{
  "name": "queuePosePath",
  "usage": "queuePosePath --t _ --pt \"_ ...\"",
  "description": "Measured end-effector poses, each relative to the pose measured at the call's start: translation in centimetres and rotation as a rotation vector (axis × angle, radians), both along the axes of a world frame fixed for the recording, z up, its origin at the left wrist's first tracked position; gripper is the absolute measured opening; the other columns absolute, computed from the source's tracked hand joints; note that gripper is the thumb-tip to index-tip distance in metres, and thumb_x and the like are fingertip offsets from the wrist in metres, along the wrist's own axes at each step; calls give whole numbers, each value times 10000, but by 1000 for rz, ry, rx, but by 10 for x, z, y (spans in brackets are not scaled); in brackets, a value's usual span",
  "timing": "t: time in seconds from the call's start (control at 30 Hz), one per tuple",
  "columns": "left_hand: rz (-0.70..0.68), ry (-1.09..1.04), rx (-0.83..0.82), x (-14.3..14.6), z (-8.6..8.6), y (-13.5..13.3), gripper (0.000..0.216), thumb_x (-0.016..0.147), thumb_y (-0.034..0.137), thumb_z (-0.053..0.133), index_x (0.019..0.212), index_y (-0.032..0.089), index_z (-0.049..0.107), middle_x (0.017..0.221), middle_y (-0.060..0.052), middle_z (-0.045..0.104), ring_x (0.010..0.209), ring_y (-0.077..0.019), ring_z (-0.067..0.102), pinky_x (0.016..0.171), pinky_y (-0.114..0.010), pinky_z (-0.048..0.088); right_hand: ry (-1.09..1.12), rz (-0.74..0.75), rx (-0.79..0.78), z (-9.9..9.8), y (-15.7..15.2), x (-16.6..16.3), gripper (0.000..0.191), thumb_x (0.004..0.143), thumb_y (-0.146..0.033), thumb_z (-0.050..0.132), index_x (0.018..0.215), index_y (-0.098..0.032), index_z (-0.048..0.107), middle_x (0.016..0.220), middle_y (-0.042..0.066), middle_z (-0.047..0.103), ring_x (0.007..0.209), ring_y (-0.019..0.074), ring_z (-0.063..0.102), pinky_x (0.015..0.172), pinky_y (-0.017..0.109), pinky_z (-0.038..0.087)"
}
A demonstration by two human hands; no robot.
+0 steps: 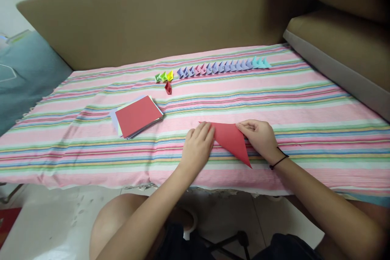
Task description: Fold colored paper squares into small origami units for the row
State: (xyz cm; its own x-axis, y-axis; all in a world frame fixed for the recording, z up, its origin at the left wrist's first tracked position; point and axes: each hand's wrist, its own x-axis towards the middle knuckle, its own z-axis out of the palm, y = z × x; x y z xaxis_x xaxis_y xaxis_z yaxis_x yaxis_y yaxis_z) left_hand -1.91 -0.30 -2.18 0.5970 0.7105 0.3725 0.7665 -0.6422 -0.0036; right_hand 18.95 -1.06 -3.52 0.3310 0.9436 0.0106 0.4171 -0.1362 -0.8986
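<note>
A red paper sheet [231,139], folded into a triangle, lies on the striped pink cloth [304,101] near the front edge. My left hand [197,146] rests flat on its left corner with the fingers stretched out. My right hand [258,137] presses the paper's upper right edge with bent fingers; a black band circles that wrist. A stack of coloured paper squares [138,116] with a red sheet on top lies to the left.
A row of small folded paper boats [222,67] in purple, pink and teal runs along the far side, with green and yellow boats [163,76] and one red boat [168,87] beside it. Brown sofa cushions [341,36] rise behind and at the right.
</note>
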Motion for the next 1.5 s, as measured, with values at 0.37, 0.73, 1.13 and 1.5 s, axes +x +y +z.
queuePosePath --t 0.37,0.73,1.13,1.5 --pt "165 -109 -94 -10 5 11 277 932 241 422 1086 167 640 1171 -69 675 1070 -269 570 835 -441 437 -13 5 -3 5 -2 -2 248 759 -398 611 754 -169 706 789 66 744 769 245 697 654 308 499" --pt "-229 -448 -206 -1 3 29 233 908 148 458 1034 166 653 1122 -102 668 1083 -207 579 949 -399 475 -11 -31 -3 8 -3 -4 213 757 -371 619 735 -177 705 745 54 740 738 233 698 630 296 495" --pt "-241 -456 -393 4 -3 27 215 846 190 589 1039 177 683 1163 -109 663 1100 -216 594 965 -432 490 -1 -22 38 14 -3 -5 200 769 -364 611 711 -189 689 731 46 729 694 220 682 598 293 497" --pt "-212 -419 -432 4 0 24 253 814 211 636 1057 150 670 1208 -117 637 1120 -213 579 981 -397 481 129 79 -12 13 5 9 209 724 -368 666 748 -170 725 730 63 725 681 217 677 640 324 549"
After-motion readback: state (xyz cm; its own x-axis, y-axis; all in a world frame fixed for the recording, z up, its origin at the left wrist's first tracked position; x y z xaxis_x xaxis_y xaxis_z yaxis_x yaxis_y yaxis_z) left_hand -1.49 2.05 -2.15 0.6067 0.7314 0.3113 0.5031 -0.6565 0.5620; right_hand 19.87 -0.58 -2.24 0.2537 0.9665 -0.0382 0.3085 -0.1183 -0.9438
